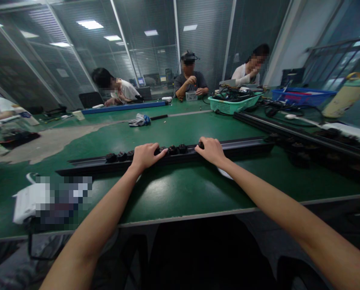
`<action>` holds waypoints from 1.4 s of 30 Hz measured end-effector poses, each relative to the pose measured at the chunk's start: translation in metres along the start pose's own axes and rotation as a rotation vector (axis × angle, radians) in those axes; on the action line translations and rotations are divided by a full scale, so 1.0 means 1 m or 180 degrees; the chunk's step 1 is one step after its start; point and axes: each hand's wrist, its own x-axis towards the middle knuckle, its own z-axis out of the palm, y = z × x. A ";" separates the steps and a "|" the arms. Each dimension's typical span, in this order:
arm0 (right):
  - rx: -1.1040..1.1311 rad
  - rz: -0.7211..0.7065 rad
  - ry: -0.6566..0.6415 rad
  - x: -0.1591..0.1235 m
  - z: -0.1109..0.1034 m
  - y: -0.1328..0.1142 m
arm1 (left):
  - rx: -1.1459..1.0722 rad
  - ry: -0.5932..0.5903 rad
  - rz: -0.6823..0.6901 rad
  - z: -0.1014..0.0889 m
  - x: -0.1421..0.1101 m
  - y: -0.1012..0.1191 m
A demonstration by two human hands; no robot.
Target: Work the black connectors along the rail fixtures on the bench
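Observation:
A long black rail (240,149), shaped like a channel, lies across the green table in front of me. Small black round parts (182,148) sit in a row along it, several of them showing to the left of and between my hands. My left hand (146,156) is curled over the row, thumb and fingers closed around a black round part (157,151) that is mostly covered. Further right, my right hand (210,150) pinches another black round part (201,145) at the rail. Whether that part touches the rail is hidden by the fingers.
A white power adapter (24,205) lies near the left front edge. More black rails (288,131) stretch along the right. Farther back are a green basket (228,106) of cables, a blue basket (303,96), a crumpled cloth (139,120) and several people seated at work.

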 end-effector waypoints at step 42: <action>-0.0046 0.0266 -0.0178 0.002 -0.006 0.017 | 0.0017 -0.0018 -0.0019 -0.001 0.001 0.001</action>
